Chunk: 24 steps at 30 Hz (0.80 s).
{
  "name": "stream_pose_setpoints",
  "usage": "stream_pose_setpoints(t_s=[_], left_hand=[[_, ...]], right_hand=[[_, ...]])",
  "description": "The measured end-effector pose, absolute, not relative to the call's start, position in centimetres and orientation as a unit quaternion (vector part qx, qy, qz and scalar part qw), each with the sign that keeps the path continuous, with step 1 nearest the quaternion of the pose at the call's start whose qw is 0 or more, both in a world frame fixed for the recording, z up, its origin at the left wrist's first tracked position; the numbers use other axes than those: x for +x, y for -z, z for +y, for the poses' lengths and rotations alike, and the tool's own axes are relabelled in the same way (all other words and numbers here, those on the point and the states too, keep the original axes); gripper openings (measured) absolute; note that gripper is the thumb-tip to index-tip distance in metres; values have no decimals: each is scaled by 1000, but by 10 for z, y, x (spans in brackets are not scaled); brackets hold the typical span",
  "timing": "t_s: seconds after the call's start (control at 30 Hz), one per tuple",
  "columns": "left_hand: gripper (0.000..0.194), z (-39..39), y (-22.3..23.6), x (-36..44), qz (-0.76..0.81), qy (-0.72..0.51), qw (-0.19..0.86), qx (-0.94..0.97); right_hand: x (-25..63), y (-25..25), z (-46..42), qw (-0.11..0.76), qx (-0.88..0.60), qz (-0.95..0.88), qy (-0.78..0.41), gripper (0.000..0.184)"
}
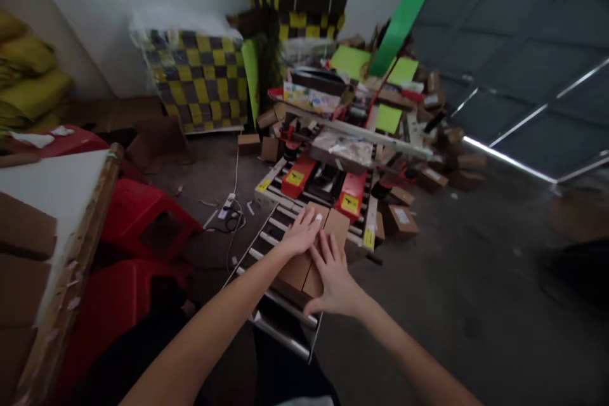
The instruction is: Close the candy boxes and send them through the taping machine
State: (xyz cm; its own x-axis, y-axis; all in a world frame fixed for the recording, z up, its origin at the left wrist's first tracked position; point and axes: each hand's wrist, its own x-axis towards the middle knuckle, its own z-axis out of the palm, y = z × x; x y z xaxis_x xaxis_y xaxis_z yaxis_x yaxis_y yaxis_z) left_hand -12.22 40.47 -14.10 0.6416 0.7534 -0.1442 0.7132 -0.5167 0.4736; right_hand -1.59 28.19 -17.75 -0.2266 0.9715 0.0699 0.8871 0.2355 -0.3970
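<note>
A long brown cardboard box (295,269) lies on the metal roller conveyor (257,254), with a seam running along its top. My left hand (302,231) lies flat on the upper left part of the box, fingers stretched out, a white spot at one fingertip. On the right side of the box rests my right hand (335,279), its fingers spread and thumb apart. The far end of the box points at a carton-taping machine (340,146) with red belt sides (299,176). Both palms hide part of the box top.
Parcels (399,219) lie heaped right of and behind the machine. A power strip (227,205) with cables sits on the floor at left. Red plastic stools (137,222) and a wood-edged table (78,254) stand near left. Wrapped yellow-black stacks (200,79) stand behind.
</note>
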Motion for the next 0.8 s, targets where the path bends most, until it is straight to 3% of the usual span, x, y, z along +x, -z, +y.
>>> stream_pose_setpoints(t_s=[0.13, 0.27, 0.4, 0.5, 0.57, 0.67, 0.8], left_hand=[[55, 422, 126, -108, 494, -87, 252, 828], [65, 401, 114, -112, 481, -226, 292, 795], [65, 318, 115, -188, 382, -325, 386, 774], [45, 235, 117, -277, 461, -401, 382, 693], [30, 181, 112, -332, 560, -490, 269, 612], [20, 113, 89, -402, 670, -611, -33, 420], [14, 39, 47, -486, 600, -687, -387, 140]], right_hand=[[-1, 181, 332, 136, -592, -784, -127, 123], [35, 167, 401, 140, -618, -766, -106, 95], [48, 149, 438, 112, -680, -721, -75, 82], [-4, 170, 427, 178, -641, -746, 23, 72], [-70, 198, 402, 253, -558, -790, 16, 65], [-190, 214, 336, 292, -396, -862, -126, 50], [-325, 137, 232, 346, -151, -871, -315, 41]])
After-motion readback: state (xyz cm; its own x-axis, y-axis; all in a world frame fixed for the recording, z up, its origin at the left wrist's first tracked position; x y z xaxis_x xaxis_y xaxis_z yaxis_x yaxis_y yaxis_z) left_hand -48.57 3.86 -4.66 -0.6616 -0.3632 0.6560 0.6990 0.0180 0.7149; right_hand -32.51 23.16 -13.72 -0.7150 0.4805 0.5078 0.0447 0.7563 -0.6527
